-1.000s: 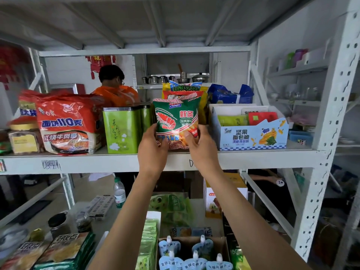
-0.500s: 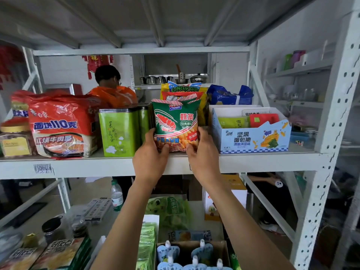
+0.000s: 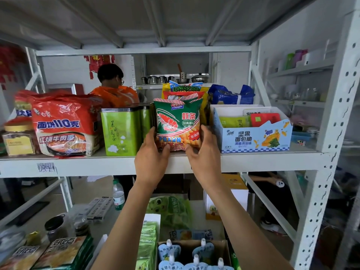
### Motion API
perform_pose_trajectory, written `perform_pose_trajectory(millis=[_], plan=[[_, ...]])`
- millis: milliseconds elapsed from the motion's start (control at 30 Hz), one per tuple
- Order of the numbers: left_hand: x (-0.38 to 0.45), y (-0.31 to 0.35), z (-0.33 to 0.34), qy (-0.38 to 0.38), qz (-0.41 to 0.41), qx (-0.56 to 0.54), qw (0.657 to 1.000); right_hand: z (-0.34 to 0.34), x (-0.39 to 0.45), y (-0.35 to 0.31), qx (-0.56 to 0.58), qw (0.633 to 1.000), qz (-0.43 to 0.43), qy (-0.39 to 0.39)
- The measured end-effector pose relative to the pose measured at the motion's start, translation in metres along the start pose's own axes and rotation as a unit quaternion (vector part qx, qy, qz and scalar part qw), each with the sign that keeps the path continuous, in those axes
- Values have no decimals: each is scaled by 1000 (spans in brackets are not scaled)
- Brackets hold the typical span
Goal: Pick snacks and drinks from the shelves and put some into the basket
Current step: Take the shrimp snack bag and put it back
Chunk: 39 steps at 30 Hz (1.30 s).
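Both hands, the left hand [image 3: 151, 158] and right hand [image 3: 204, 158], clasp the lower corners of a green foil prawn-cracker bag [image 3: 178, 121] standing upright on the white metal shelf [image 3: 78, 164] beside a green tea tin [image 3: 121, 131].

Premises resemble a small shop or stockroom. White perforated-steel shelving [image 3: 259, 162] carries packaged goods: noodle packs [image 3: 62, 123], green tea tins [image 3: 120, 131], a prawn snack bag [image 3: 178, 123], a blue display box [image 3: 253, 137]. Juice pouches [image 3: 194, 256] sit in a carton on the lower tier. Pots [image 3: 198, 77] and cups [image 3: 294, 59] occupy racks behind.
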<state>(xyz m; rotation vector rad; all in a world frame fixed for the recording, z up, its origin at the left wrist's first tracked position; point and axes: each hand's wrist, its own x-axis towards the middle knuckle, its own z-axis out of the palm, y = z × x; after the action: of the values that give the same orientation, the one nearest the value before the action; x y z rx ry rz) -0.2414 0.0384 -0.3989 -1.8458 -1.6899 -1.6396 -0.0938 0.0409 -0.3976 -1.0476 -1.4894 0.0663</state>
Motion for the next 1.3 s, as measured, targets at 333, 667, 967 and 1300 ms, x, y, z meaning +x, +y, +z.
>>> perform_pose_trajectory(millis=[333,667,967,1300], plan=[[-10,-5,-7,59,17,-168,984,1,-11,4,47,997,-42,43],[-31,-8,-9,79,13,-195,977,-3,-22,6,69,994,-72,50],[-42,49,-2,93,97,-226,965,-32,-24,-10,93,984,-99,117],[-7,133,37,-47,216,-171,960,-133,47,45,-107,970,-35,214]])
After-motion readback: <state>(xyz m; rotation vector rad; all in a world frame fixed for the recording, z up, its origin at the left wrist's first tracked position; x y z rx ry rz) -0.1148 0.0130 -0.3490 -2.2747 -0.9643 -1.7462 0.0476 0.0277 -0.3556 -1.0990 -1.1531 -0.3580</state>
